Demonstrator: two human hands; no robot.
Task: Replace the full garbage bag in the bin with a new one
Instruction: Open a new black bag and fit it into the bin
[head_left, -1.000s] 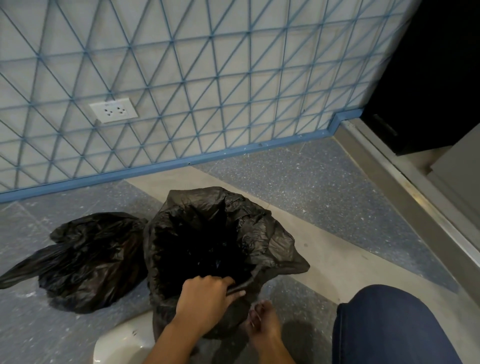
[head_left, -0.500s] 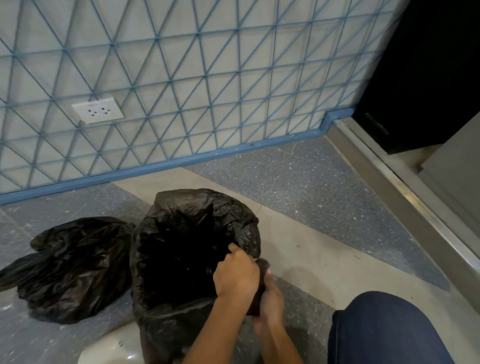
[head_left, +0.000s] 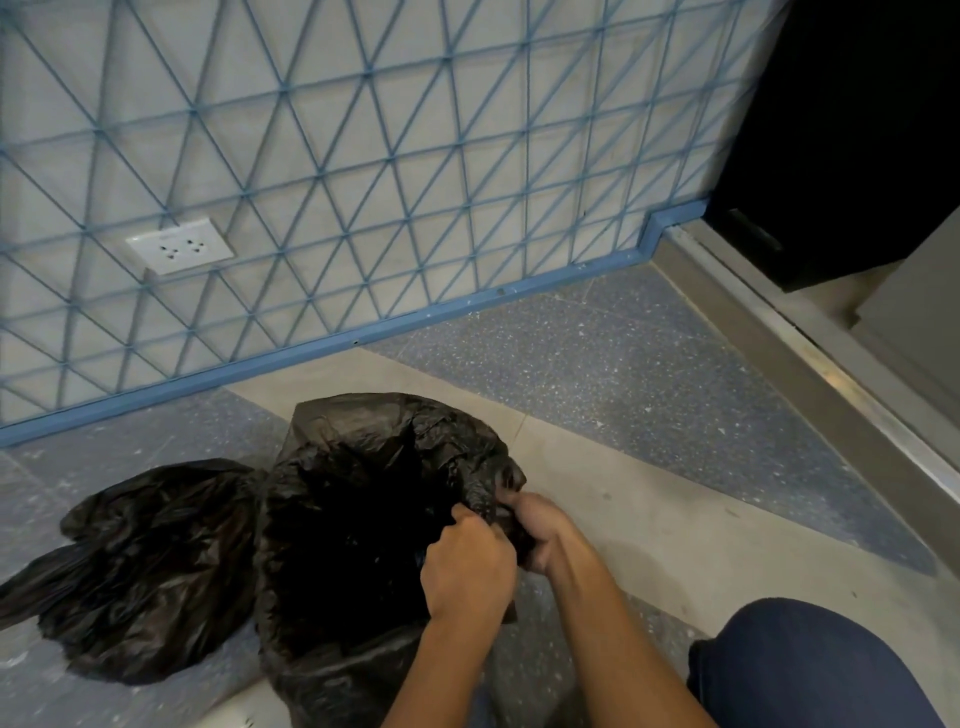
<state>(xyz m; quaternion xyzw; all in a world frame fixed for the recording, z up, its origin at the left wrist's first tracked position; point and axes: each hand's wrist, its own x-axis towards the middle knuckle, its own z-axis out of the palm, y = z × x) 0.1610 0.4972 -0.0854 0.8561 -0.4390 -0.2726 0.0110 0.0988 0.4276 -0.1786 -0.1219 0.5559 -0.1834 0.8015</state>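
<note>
Black plastic of the new bag (head_left: 363, 509) lines the bin, its open mouth just left of both hands; the left hand (head_left: 467, 569) and right hand (head_left: 540, 525) are closed tight on its bunched right edge. Well left of the hands, the full bag (head_left: 140, 566) slumps on the floor (head_left: 649, 467). Nothing inside the dark liner can be made out, and the bin itself is hidden.

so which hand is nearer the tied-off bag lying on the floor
The left. The left hand grips the new liner's rim, with the bin's open mouth between it and the full bag. The right hand pinches the same bunched rim on the side farther from that bag.
</note>
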